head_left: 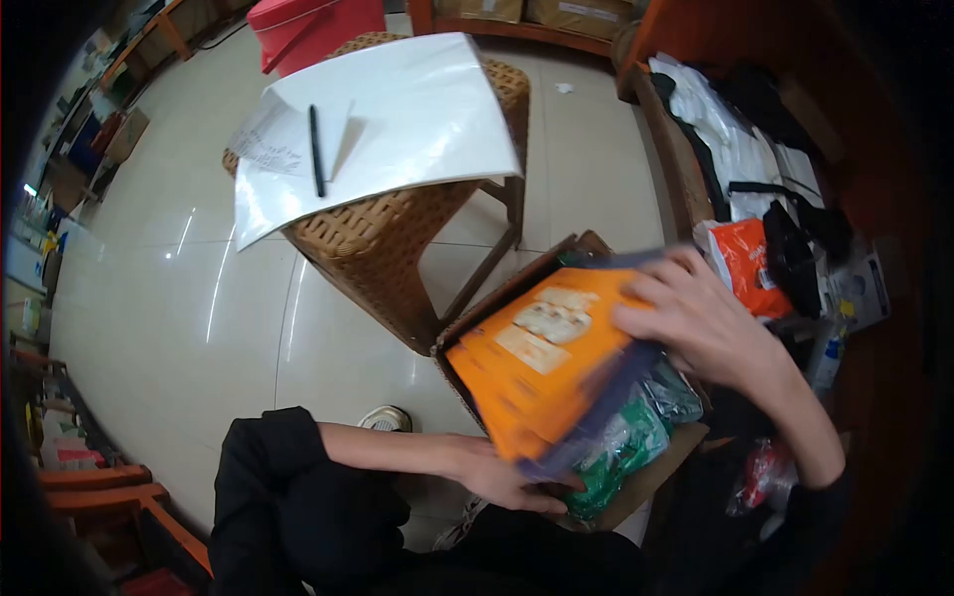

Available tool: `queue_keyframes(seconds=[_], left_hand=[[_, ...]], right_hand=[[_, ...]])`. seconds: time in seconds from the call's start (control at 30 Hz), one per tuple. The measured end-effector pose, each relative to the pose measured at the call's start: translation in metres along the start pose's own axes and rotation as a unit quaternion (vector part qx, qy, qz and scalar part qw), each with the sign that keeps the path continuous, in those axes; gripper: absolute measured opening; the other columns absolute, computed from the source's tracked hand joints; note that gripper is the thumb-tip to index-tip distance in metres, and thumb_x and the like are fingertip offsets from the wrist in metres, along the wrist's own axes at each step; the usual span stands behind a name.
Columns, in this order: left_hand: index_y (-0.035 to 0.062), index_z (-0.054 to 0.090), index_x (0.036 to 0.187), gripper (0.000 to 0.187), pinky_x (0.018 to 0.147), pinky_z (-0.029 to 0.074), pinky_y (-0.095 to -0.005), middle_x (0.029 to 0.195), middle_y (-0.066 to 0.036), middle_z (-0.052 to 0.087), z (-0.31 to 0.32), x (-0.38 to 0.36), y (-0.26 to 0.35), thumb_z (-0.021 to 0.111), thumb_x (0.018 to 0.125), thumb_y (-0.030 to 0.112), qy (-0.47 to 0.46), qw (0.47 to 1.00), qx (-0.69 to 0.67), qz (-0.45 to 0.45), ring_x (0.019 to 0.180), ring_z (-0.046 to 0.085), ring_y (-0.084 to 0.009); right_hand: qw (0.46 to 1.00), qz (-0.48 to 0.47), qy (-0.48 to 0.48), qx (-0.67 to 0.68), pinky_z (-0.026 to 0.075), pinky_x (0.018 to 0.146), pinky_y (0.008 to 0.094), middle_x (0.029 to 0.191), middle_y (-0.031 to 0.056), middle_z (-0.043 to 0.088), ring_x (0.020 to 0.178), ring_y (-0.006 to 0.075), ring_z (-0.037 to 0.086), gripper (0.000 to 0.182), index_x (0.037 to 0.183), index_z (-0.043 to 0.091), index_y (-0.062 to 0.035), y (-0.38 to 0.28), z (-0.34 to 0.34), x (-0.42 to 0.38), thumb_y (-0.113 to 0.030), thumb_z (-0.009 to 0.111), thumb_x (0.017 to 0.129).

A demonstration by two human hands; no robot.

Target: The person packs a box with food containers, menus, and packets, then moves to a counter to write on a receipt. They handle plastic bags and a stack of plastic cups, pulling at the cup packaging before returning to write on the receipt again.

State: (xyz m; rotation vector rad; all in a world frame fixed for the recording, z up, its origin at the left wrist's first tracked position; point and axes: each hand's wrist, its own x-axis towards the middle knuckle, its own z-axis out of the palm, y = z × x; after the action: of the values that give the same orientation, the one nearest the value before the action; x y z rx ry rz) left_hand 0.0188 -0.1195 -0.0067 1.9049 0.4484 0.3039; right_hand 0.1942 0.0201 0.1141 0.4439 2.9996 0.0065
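My right hand (671,303) is closed on the upper right edge of an orange printed packet (542,353) with dark blue borders, which is tilted over an open cardboard box (467,323). At the packet's lower corner is my left hand (512,484), its fingers reaching partly under the edge; whether it grips anything is hidden. Green items in clear plastic (621,452) lie in the box below the packet, near my left hand.
A woven stool (373,223) bears white sheets (417,109), a written slip and a black pen (316,149). Behind it stands a red bucket (313,30). On the right, a wooden shelf holds white bags and an orange packet (745,263).
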Motion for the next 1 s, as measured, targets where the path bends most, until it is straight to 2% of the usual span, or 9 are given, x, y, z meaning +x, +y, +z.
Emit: queue_keyframes(seconds=[0.1,0.17,0.23,0.33,0.4,0.6,0.67,0.83,1.0], left_hand=[[0.0027,0.054,0.104,0.022,0.082,0.046,-0.0351,0.101,-0.011,0.057,-0.021,-0.010,0.015,0.053,0.085,0.014,0.005,0.997,0.012,0.077,0.090,0.058,-0.0245],[0.0044,0.057,0.100,0.026,0.082,0.046,-0.0357,0.101,-0.011,0.057,-0.047,-0.024,0.025,0.063,0.077,0.016,0.261,0.775,0.421,0.392,0.083,0.059,-0.0196],[0.0044,0.059,0.097,0.033,0.079,0.048,-0.0374,0.105,-0.011,0.056,-0.064,-0.007,0.033,0.069,0.068,0.015,0.529,0.562,0.523,0.362,0.087,0.059,-0.0175],[0.0065,0.050,0.117,0.060,0.075,0.050,-0.0372,0.104,-0.015,0.056,-0.072,-0.021,0.068,0.073,0.062,0.013,0.458,0.686,0.563,0.048,0.089,0.060,-0.0242],[0.0078,0.015,0.138,0.101,0.075,0.048,-0.0442,0.123,-0.023,0.042,-0.079,-0.023,0.075,0.076,0.057,0.009,0.354,0.794,0.422,-0.257,0.098,0.055,-0.0356],[0.0022,0.018,0.134,0.085,0.067,0.048,-0.0443,0.085,-0.025,0.059,-0.102,-0.039,0.061,0.067,0.065,0.011,0.294,0.836,0.349,-0.303,0.074,0.059,-0.0412],[0.0008,0.030,0.124,0.071,0.065,0.049,-0.0439,0.080,-0.022,0.061,-0.101,-0.041,0.060,0.067,0.066,0.015,0.323,0.829,0.338,-0.306,0.072,0.060,-0.0387],[0.0025,0.038,0.121,0.065,0.064,0.049,-0.0407,0.080,-0.018,0.063,-0.092,-0.033,0.060,0.068,0.064,0.013,0.387,0.817,0.326,-0.277,0.070,0.061,-0.0361],[0.0007,0.039,0.124,0.065,0.081,0.047,-0.0332,0.102,-0.020,0.060,-0.072,-0.039,0.068,0.067,0.066,0.003,0.465,0.800,0.270,-0.268,0.095,0.061,-0.0286]], right_hand=[[1.000,0.013,-0.004,0.027,0.035,0.082,0.0380,0.092,0.0043,0.057,0.091,0.0236,0.054,0.037,0.105,0.053,-0.0173,0.002,-0.007,0.044,-0.004,0.060,0.071],[0.999,0.005,0.014,0.044,0.035,0.081,0.0384,0.090,0.0040,0.058,0.091,0.0231,0.055,0.037,0.105,0.053,-0.0170,0.002,-0.004,0.064,-0.005,0.060,0.071],[0.998,0.004,0.031,0.048,0.035,0.081,0.0388,0.088,0.0036,0.058,0.091,0.0226,0.055,0.036,0.104,0.054,-0.0168,0.001,-0.001,0.075,-0.006,0.061,0.071],[0.998,0.012,0.015,0.057,0.035,0.086,0.0410,0.094,0.0031,0.054,0.098,0.0205,0.050,0.047,0.109,0.049,-0.0145,-0.002,0.007,0.080,0.000,0.061,0.066],[0.994,-0.023,0.107,-0.002,0.033,0.091,0.0429,0.095,0.0034,0.053,0.101,0.0214,0.049,0.049,0.111,0.048,-0.0154,-0.005,0.015,0.075,-0.002,0.062,0.066],[0.846,0.228,0.472,0.099,0.041,0.085,0.0406,0.103,0.0142,0.052,0.100,0.0298,0.050,0.037,0.103,0.047,-0.0005,-0.006,0.055,0.015,-0.007,0.063,0.070],[0.792,0.456,0.276,0.298,0.045,0.078,0.0388,0.102,0.0200,0.050,0.095,0.0339,0.051,0.035,0.100,0.044,0.0019,-0.008,0.098,0.000,-0.010,0.063,0.074],[0.888,0.379,0.256,0.053,0.047,0.074,0.0437,0.100,0.0214,0.053,0.096,0.0369,0.053,0.051,0.115,0.037,0.0027,-0.012,0.202,0.031,-0.008,0.061,0.072],[0.839,0.476,0.117,0.237,0.045,0.077,0.0467,0.098,0.0210,0.056,0.096,0.0385,0.055,0.065,0.128,0.030,-0.0112,-0.006,0.195,0.021,-0.005,0.060,0.071]])
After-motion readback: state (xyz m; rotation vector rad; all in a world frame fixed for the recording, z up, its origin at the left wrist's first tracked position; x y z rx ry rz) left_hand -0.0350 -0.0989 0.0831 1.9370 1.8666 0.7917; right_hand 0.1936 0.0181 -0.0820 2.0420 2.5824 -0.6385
